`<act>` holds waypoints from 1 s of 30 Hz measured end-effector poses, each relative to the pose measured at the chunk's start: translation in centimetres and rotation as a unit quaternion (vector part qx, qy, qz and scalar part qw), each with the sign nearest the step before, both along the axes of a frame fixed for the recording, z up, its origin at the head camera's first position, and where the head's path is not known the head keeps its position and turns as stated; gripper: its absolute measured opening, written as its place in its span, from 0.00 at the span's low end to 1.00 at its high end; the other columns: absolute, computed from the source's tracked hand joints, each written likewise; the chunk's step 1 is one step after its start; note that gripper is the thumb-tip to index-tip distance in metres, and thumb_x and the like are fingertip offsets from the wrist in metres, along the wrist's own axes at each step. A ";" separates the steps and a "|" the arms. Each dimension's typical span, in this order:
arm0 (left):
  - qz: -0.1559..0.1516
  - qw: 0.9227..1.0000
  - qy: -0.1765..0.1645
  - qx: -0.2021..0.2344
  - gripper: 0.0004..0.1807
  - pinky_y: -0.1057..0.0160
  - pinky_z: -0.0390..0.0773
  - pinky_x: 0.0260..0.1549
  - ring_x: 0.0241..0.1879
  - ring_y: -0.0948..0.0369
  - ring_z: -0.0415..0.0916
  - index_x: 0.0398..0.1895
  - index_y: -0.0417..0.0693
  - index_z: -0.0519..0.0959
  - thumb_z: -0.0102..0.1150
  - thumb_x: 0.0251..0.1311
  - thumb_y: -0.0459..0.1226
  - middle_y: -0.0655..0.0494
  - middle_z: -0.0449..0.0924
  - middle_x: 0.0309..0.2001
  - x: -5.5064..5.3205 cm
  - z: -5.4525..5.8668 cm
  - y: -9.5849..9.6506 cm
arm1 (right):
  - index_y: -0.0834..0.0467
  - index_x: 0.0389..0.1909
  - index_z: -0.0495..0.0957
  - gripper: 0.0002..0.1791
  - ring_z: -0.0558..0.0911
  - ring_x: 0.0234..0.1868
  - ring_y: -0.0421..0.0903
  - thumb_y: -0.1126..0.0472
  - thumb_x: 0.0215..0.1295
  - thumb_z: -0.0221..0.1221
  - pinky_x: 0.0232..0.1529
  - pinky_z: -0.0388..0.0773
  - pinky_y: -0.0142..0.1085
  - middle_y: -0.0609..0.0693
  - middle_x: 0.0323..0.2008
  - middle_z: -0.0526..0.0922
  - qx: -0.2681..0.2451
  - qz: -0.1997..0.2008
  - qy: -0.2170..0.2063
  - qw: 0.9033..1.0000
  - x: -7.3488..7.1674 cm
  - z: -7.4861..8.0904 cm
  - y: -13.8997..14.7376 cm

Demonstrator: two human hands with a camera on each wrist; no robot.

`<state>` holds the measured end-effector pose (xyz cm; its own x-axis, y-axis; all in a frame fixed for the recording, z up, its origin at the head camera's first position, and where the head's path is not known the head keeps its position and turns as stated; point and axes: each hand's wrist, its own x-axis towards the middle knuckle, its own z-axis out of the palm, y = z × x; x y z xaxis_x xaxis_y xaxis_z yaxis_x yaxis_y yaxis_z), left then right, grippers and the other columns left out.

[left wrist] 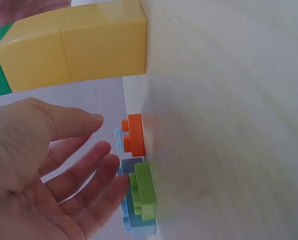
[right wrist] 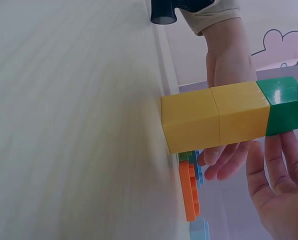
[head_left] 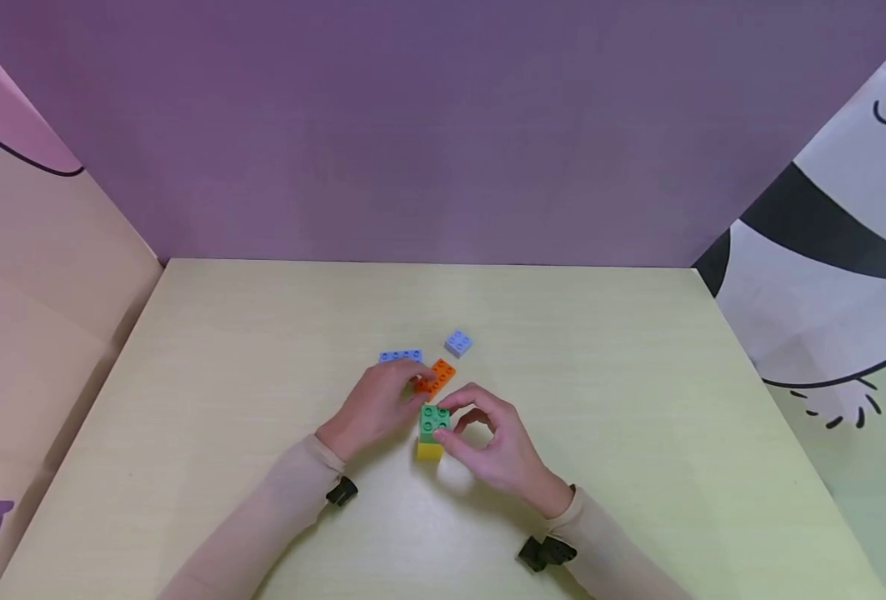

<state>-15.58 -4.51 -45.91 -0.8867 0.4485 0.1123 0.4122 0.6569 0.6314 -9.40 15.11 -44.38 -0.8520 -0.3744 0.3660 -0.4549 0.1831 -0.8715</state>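
One upright stack (head_left: pixel 432 433) stands — two yellow blocks (right wrist: pixel 214 120), green block (head_left: pixel 432 422) atop, pinched by the right hand (head_left: pixel 501 437) — and, towards the far edge of the table (head_left: pixel 600 375), one orange brick (head_left: pixel 441 374) lies, long axis toward the far right corner, nearer the empty, loosely parted left hand (head_left: pixel 382 396).

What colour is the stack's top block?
The top block is green, clearest in the right wrist view.

— Obstructions?
— Brick stack (head_left: pixel 432 426), upright between left hand (head_left: pixel 379 403) and right hand (head_left: pixel 506 442); orange brick (head_left: pixel 445 372) and pale blue brick (head_left: pixel 458 343) beyond.
— Passage?
— Broad tabletop (head_left: pixel 638 392), right of right hand; likewise left of left hand.
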 end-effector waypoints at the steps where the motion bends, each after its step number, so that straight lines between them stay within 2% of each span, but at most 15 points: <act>1: 0.001 1.000 0.000 -0.004 0.15 0.59 0.80 0.52 0.47 0.59 0.80 0.50 0.48 0.84 0.67 0.60 0.34 0.56 0.85 0.48 0.0 0.1 0.1 | 0.54 0.45 0.79 0.15 0.81 0.41 0.42 0.68 0.58 0.68 0.36 0.83 0.37 0.49 0.41 0.84 0.000 0.000 0.000 1.000 0.0 0.0 0.0; 6: -0.005 0.999 0.016 -0.038 0.17 0.59 0.80 0.53 0.50 0.58 0.79 0.52 0.48 0.83 0.69 0.59 0.37 0.56 0.85 0.50 -0.3 0.2 0.6 | 0.54 0.45 0.79 0.15 0.81 0.41 0.42 0.68 0.59 0.68 0.37 0.83 0.37 0.49 0.41 0.84 0.002 -0.001 0.003 1.000 -0.1 0.1 -0.1; 13: -0.008 0.997 0.038 -0.064 0.19 0.54 0.80 0.55 0.55 0.55 0.79 0.53 0.49 0.83 0.71 0.58 0.41 0.54 0.84 0.53 -0.6 0.2 1.0 | 0.58 0.46 0.79 0.16 0.81 0.42 0.42 0.70 0.58 0.68 0.37 0.83 0.37 0.53 0.42 0.84 0.001 -0.006 0.005 1.000 -0.1 0.0 -0.2; 20: -0.003 0.996 0.048 -0.080 0.22 0.58 0.82 0.46 0.48 0.58 0.79 0.53 0.50 0.82 0.71 0.57 0.46 0.55 0.84 0.50 -1.2 -0.1 1.5 | 0.57 0.46 0.79 0.16 0.81 0.42 0.41 0.71 0.57 0.68 0.36 0.84 0.38 0.53 0.42 0.84 -0.009 -0.003 0.013 1.000 -0.1 -0.4 -0.1; 30: -0.009 0.991 0.051 -0.126 0.27 0.59 0.81 0.45 0.44 0.58 0.79 0.56 0.49 0.81 0.72 0.54 0.50 0.54 0.85 0.49 -2.0 -0.2 2.2 | 0.54 0.46 0.79 0.15 0.82 0.45 0.43 0.69 0.59 0.68 0.35 0.83 0.37 0.50 0.45 0.84 -0.012 -0.001 0.004 1.000 -0.1 -0.5 0.0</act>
